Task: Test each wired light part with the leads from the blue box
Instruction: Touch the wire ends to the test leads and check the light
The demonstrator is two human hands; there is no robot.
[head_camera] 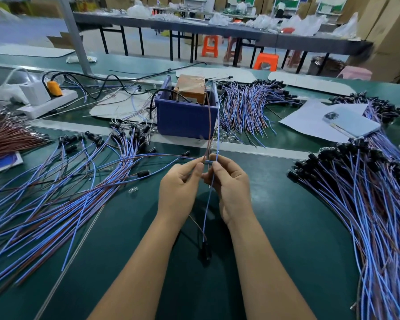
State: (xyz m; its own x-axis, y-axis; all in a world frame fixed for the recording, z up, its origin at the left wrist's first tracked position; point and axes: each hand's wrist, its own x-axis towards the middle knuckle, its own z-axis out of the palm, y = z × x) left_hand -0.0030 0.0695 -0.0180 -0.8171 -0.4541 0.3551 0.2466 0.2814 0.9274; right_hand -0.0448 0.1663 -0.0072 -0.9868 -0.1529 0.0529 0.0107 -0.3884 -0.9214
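A green work table [275, 204] fills the view, with heaps of wired light parts on it: a wide fan of blue and brown wires with black heads on the left [62, 192], a long sweep down the right side [367, 204], and another pile behind [247, 107]. The blue box [185, 117] stands at the middle, beyond the hands, with a brown block [191, 87] inside. A phone [352, 123] lies on white paper to the right. Two leads — one brown [208, 125], one blue [218, 132] — run from the box down to the hands. The left hand [179, 190] pinches wire ends at its fingertips; the right hand [232, 188] pinches the blue wire of one light part [204, 250], whose black head hangs below, between the wrists.
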